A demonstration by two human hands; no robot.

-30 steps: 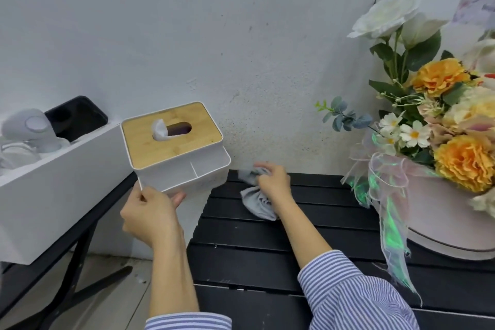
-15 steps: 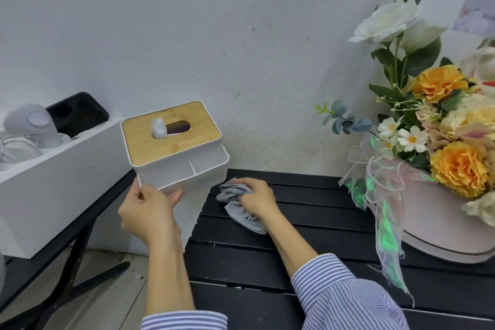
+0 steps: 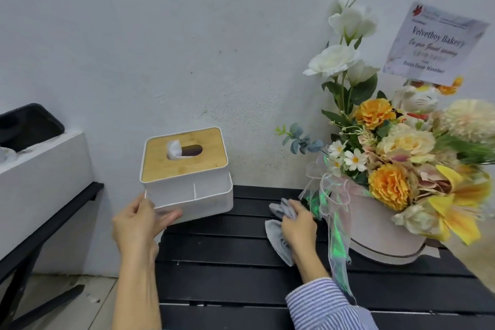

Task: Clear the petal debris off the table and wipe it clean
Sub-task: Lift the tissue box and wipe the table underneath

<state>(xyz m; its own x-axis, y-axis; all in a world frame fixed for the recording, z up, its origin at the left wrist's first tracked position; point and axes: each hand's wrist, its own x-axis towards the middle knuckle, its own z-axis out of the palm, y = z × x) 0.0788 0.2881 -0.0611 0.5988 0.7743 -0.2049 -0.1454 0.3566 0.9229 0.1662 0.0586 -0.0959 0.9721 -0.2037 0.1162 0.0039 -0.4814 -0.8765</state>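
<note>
**Cloth down by the flower box, tissue box up in the air**

Black slatted table (image 3: 227, 254) against a pale grey wall, and both hands are busy over it. Left hand (image 3: 139, 222) has the white tissue box (image 3: 187, 182) by its near left corner, thumb on the front wall and fingers curled underneath, holding it lifted and tilted above the table's left end (bamboo lid on top, a tissue poking from the slot). Right hand (image 3: 297, 225) is further right, palm down, fingers curled over a bunched grey cloth (image 3: 278, 238) and pressing it onto the slats; cloth spills out on the hand's left side and back toward the wrist. That puts the cloth just beside the pink round flower box (image 3: 380, 228), close to its iridescent ribbon (image 3: 334, 225), well apart from the left hand. Striped sleeve (image 3: 321, 305) on the right forearm. Petal debris on the dark slats? Can't make any out from here. Off to the left, a white container (image 3: 45, 169) sits on a separate black stand.
</note>
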